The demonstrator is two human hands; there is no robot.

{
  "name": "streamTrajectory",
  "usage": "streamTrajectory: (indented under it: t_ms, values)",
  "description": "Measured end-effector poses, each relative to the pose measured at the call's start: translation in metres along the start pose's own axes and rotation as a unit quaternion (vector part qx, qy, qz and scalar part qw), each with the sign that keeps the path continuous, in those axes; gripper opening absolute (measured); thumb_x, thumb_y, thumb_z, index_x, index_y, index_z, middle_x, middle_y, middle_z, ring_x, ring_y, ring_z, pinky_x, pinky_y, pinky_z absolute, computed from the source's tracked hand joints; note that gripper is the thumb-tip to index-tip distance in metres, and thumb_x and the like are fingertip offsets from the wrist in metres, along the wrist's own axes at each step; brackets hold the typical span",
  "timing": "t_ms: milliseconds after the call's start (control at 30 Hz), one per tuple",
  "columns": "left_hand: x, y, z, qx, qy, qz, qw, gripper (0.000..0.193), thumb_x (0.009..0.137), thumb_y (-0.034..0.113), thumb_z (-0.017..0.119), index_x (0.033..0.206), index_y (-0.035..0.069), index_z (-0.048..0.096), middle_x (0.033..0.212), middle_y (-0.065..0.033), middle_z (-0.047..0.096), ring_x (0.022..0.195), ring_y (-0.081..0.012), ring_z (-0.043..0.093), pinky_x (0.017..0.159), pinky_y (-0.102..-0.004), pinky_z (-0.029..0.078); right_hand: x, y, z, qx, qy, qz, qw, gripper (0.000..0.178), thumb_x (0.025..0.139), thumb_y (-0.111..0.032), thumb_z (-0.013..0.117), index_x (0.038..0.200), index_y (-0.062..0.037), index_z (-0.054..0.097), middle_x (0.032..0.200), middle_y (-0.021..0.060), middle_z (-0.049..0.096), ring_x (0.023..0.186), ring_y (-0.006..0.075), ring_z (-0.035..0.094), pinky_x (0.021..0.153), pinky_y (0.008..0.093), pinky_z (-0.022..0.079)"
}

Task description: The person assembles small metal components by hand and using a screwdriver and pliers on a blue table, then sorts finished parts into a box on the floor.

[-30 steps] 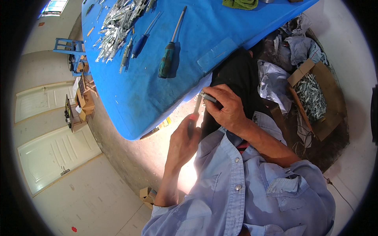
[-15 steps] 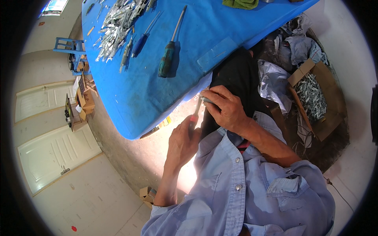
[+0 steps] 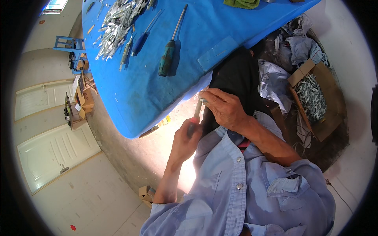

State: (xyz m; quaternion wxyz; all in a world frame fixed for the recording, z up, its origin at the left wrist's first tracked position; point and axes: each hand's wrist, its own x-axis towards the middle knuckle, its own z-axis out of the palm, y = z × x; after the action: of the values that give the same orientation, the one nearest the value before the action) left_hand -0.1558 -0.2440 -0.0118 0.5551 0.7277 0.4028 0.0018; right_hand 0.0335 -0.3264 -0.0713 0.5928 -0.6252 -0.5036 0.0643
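Observation:
My left hand (image 3: 186, 138) is closed round a flat-bladed tool (image 3: 193, 120) with a red-and-black handle. Its pale blade points up toward my right fingers; I cannot tell whether it is a knife or a file. My right hand (image 3: 225, 108) pinches a small grey piece (image 3: 204, 100), mostly hidden by the fingers, at the blade's tip. Both hands are over my lap, by the near edge of the blue-covered table (image 3: 157, 98). On the cover lie a screwdriver (image 3: 167, 59) with a green handle and a thinner one (image 3: 139, 44) with a blue handle.
A heap of narrow silvery metal pieces (image 3: 118, 29) lies on the table's far left, with a green cloth (image 3: 242, 3) at the far edge. To my right, an open cardboard box (image 3: 332, 106) holds many similar pieces, beside grey plastic bags (image 3: 272, 80).
My left hand and the tool have shifted slightly right, and the blade now stands more upright. My right hand has turned a little, still pinching the small piece.

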Motion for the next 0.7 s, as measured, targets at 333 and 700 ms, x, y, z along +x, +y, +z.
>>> streamTrajectory:
  t_ms: [333, 700]
  values:
    - [0.01, 0.002, 0.006, 0.149, 0.119, 0.08, 0.978, 0.019, 0.102, 0.008, 0.061, 0.117, -0.001, 0.064, 0.075, -0.0188, 0.065, 0.062, -0.0299, 0.065, 0.06, -0.0399, 0.049, -0.009, -0.007, 0.001, -0.001, -0.049, 0.045, 0.998, 0.02, 0.095, -0.006, 0.071, 0.113, -0.0002, 0.066, 0.096, 0.0177, 0.07, 0.084, 0.0365, 0.071, 0.069, 0.04, 0.058]
    - [-0.001, 0.014, -0.004, 0.089, 0.007, -0.035, 0.995, 0.034, 0.101, 0.023, 0.062, 0.126, 0.0, 0.066, 0.089, -0.0157, 0.07, 0.08, -0.0233, 0.068, 0.077, -0.0354, 0.053, -0.004, -0.006, -0.004, 0.133, 0.02, 0.192, 0.972, 0.023, 0.101, -0.007, 0.066, 0.122, 0.0019, 0.065, 0.1, 0.0192, 0.07, 0.086, 0.034, 0.072, 0.075, 0.0359, 0.057]
